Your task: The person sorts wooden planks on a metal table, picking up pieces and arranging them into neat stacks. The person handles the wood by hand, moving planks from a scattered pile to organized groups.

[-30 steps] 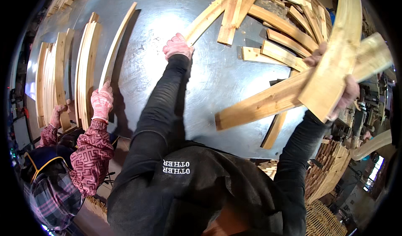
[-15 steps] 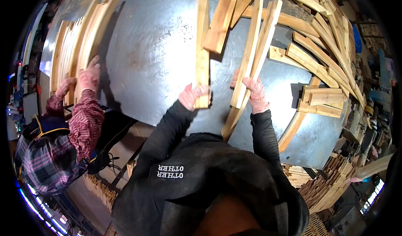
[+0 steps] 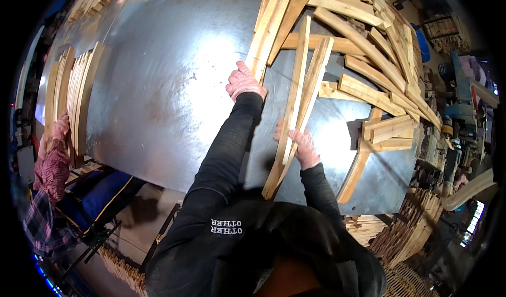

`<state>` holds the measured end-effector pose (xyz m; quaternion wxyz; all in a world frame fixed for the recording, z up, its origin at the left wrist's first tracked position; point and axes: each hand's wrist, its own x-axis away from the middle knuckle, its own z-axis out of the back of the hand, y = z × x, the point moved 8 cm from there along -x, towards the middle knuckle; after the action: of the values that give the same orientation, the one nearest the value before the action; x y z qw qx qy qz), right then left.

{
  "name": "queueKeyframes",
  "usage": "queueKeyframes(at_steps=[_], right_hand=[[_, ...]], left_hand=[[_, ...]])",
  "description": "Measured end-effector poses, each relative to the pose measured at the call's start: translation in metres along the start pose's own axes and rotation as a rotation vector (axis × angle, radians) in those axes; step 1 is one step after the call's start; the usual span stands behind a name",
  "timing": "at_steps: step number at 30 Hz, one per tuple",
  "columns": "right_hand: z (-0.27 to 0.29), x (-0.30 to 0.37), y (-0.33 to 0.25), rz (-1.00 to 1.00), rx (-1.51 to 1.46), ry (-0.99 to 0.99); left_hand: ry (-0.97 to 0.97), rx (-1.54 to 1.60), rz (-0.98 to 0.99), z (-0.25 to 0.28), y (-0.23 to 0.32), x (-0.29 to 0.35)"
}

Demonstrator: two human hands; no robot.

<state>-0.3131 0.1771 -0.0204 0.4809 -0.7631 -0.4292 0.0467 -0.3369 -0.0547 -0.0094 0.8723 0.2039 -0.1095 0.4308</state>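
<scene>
My left hand, in a pinkish work glove, is closed at the near end of a pale wooden board that slants away across the metal tabletop. Its thumb is hidden. To the right, my right hand, gloved alike, grips wooden strips that lie lengthwise close together. Fingertips show on their left side and the rest of the hand on their right. The near end of a lower strip sticks out toward my body.
A heap of loose boards covers the far right; short blocks lie nearer. On the left, a co-worker's gloved hand touches upright-looking strips. Stacked wood stands below the table's right edge.
My left hand has left the straight board it held and moved farther out to another board. My right hand keeps its strips. The co-worker's hands shifted left, and the view has turned slightly.
</scene>
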Motion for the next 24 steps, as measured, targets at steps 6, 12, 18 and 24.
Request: queueKeyframes(at_steps=[6, 12, 18, 24], right_hand=[[-0.024, -0.032, -0.052, 0.046, 0.09, 0.029], [-0.064, -0.105, 0.004, -0.05, 0.714, 0.22], [-0.059, -0.129, 0.038, -0.155, 0.21, 0.065], [-0.131, -0.162, 0.029, 0.095, 1.483, 0.055]], left_hand=[[-0.614, 1.348, -0.185, -0.025, -0.054, 0.031], [-0.779, 1.897, -0.003, -0.037, -0.089, 0.119], [-0.765, 1.698, -0.116, -0.081, -0.155, 0.104], [-0.167, 0.471, -0.361, 0.0, -0.186, 0.14]])
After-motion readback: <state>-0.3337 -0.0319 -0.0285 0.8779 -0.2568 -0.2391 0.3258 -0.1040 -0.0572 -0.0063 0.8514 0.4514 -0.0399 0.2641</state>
